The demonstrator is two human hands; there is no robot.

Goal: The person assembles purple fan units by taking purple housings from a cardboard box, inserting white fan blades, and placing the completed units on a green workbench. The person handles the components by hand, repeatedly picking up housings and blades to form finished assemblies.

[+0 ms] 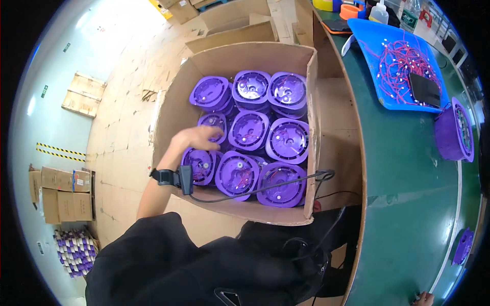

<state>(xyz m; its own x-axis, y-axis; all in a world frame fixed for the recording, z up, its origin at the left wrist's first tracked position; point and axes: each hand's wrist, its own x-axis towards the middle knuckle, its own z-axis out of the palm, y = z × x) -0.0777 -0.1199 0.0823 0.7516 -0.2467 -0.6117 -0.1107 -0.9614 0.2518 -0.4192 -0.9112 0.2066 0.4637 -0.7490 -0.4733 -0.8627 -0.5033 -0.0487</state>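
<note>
Strong light's washing out the pale wall [56,122] and floor [125,107] up and left of the big cardboard box [250,58], and the purple housings [252,87] inside it are kicking back white hotspots. Dimmer shade's sitting between the box and the green bench [408,229], the left hand's [196,137] fingers are smearing slightly, and the fisheye's bending stuff far from the box pretty hard.

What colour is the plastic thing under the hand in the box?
The plastic thing under the left hand is purple, clearest in the head view.
</note>
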